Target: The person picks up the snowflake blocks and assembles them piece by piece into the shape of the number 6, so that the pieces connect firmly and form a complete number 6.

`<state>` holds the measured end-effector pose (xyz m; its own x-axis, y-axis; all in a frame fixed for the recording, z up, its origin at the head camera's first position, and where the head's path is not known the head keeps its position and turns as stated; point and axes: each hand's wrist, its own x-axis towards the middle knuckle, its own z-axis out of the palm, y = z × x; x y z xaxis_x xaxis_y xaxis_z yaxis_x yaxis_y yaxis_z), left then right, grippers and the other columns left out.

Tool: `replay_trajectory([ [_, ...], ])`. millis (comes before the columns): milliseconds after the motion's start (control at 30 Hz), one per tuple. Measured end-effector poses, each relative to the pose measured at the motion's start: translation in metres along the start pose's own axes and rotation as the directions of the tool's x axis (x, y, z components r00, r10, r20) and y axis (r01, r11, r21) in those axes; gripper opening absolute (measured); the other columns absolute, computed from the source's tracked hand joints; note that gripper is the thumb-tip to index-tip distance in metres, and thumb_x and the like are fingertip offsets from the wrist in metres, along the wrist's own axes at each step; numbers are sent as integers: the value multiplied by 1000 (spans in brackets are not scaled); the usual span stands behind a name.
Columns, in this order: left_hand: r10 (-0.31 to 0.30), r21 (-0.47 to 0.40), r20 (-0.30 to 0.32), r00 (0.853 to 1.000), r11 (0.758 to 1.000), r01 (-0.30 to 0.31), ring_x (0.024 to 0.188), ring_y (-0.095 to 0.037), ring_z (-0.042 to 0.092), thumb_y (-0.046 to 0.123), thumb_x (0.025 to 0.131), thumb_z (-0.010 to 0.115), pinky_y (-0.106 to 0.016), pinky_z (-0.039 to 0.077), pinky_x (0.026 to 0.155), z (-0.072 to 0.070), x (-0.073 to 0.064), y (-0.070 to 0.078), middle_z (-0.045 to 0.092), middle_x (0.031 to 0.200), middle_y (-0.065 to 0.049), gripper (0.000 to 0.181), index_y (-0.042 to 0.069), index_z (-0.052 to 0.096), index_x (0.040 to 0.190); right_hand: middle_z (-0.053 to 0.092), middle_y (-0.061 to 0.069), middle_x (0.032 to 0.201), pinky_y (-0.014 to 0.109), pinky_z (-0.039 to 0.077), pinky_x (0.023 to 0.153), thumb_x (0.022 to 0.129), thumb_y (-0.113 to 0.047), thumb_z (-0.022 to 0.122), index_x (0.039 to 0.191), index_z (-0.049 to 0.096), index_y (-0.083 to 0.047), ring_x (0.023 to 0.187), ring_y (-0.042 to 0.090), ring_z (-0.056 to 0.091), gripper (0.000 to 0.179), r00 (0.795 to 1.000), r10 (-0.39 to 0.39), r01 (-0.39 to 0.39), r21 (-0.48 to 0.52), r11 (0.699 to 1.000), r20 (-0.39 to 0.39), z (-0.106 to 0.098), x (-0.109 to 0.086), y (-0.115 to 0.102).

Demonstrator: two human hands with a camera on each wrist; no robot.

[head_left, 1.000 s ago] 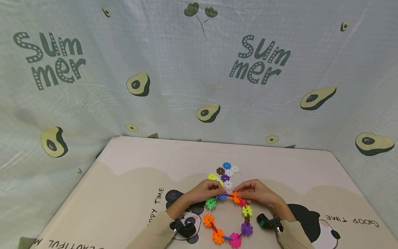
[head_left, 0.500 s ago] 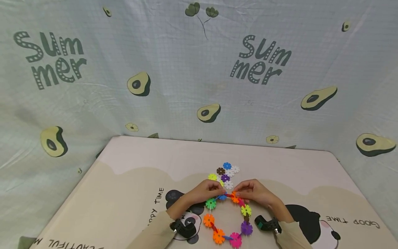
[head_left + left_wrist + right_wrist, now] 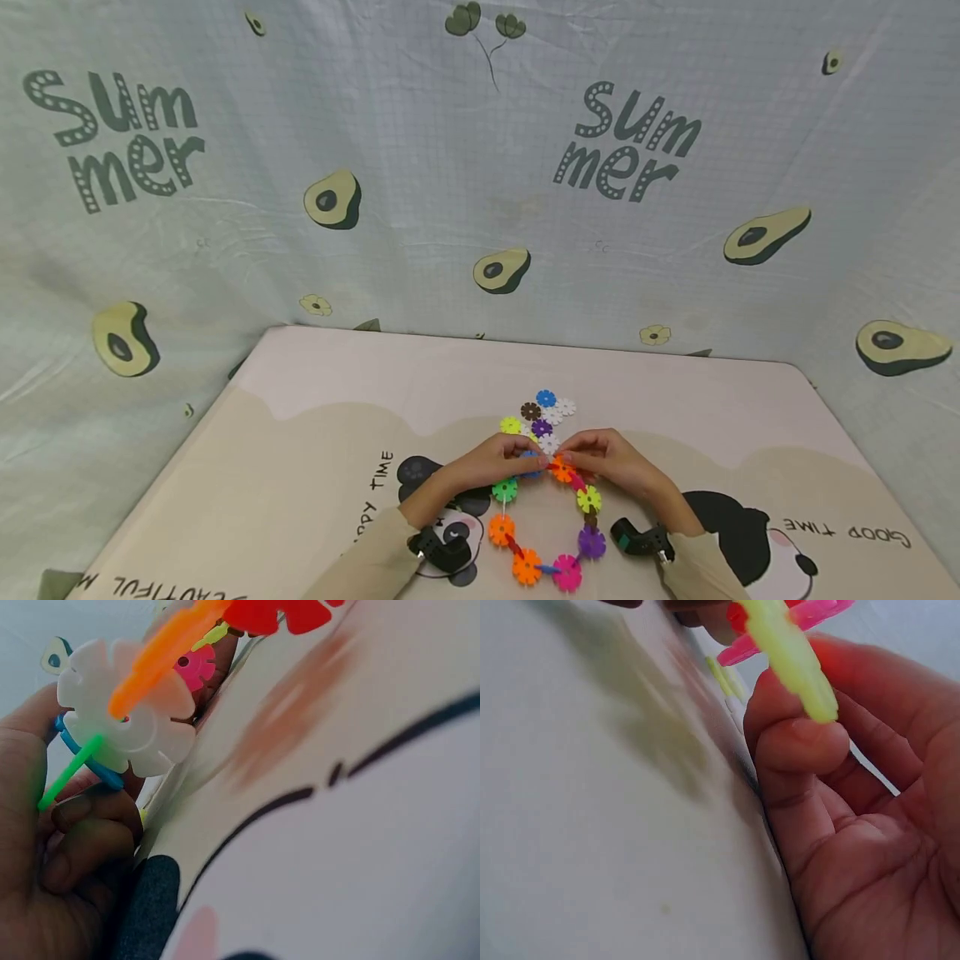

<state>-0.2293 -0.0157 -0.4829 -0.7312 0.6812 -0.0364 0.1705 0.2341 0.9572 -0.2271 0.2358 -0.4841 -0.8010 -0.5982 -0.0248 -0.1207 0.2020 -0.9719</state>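
Observation:
A ring of interlocking snowflake discs lies between the two hands in the head view, with a green disc (image 3: 504,489), a purple disc (image 3: 592,542) and a pink disc (image 3: 567,573) among them. My left hand (image 3: 495,461) pinches the blue disc (image 3: 531,463) at the far side of the ring. Opposite it, my right hand (image 3: 611,460) grips the orange disc (image 3: 562,470), and the two hands' fingertips nearly meet there. A white disc (image 3: 124,712) partly covers the left fingers in the left wrist view. Near the right fingers shows a yellow disc (image 3: 795,660) edge-on, crossed by pink.
Just beyond the hands lie several loose discs, including a brown disc (image 3: 530,411), a blue one and white ones. The table (image 3: 337,375) has a printed panda cover. A patterned cloth (image 3: 420,167) hangs behind it.
My right hand has shifted slightly left with the orange disc, closing the gap to the left hand. The ring's right side has followed it a little leftward. The left hand stays nearly still.

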Motion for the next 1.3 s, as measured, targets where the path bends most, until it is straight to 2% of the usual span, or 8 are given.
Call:
replay_trajectory([
  [133, 29, 26, 25, 999, 999, -29, 73, -4, 53, 20, 98, 58, -17, 45, 70, -2, 2, 2, 70, 93, -7, 27, -1, 70, 111, 63, 1, 79, 19, 44, 54, 99, -17, 58, 111, 63, 11, 55, 8, 49, 30, 997, 40, -42, -21, 999, -66, 0, 3, -4],
  [333, 42, 61, 77, 996, 997, -47, 68, -3, 47, 21, 98, 58, -18, 37, 63, -4, 6, 2, 60, 78, 2, 28, 0, 71, 113, 65, 1, 75, 18, 44, 53, 97, -13, 61, 112, 61, 13, 54, 6, 49, 30, 994, 50, -54, -40, 998, -98, -3, 4, -5],
  [467, 47, 71, 79, 996, 996, -53, 71, -2, 49, 18, 98, 59, -17, 38, 65, -2, 8, 2, 66, 85, -3, 26, 0, 71, 111, 63, 1, 74, 17, 41, 48, 95, -12, 64, 111, 62, 11, 50, 5, 47, 28, 994, 29, -39, -95, 995, -107, -4, 8, -4],
  [633, 62, 91, 79, 995, 993, -69, 77, -1, 50, 18, 97, 61, -17, 41, 71, -1, 7, 3, 71, 98, -7, 22, 2, 72, 107, 56, 3, 79, 17, 38, 44, 90, -14, 71, 112, 61, 8, 47, 6, 47, 33, 987, 57, -75, -115, 991, -153, -2, 13, -5],
  [967, 73, 42, 92, 993, 996, -77, 81, 0, 55, 19, 96, 60, -19, 47, 77, -3, 3, 2, 70, 100, -9, 24, 0, 70, 106, 51, 6, 80, 18, 40, 45, 86, -6, 74, 110, 58, 11, 46, 7, 43, 33, 987, 47, -66, -121, 990, -153, 2, 18, -6],
  [1067, 66, 18, 84, 994, 998, -67, 81, 1, 56, 19, 98, 56, -19, 47, 79, -2, 3, 0, 69, 94, -6, 26, -2, 70, 105, 53, 4, 76, 18, 40, 47, 84, -5, 76, 106, 58, 9, 48, 5, 43, 32, 987, 25, -48, -142, 989, -156, 4, 18, -4],
  [1200, 68, 29, 73, 995, 997, -70, 64, -1, 47, 18, 101, 52, -17, 40, 65, -2, 2, -2, 55, 71, 2, 29, -5, 69, 96, 54, 1, 65, 19, 41, 49, 84, -6, 76, 102, 57, 8, 49, 5, 45, 29, 989, -4, -18, -150, 989, -145, 6, 17, 0],
  [1300, 67, 30, 83, 994, 997, -70, 60, -2, 43, 15, 99, 54, -18, 34, 60, -4, 1, -4, 58, 69, 2, 26, -5, 71, 96, 55, 1, 63, 20, 43, 50, 85, -6, 74, 99, 56, 7, 51, 6, 48, 27, 991, -19, 0, -138, 990, -132, 6, 16, 1],
])
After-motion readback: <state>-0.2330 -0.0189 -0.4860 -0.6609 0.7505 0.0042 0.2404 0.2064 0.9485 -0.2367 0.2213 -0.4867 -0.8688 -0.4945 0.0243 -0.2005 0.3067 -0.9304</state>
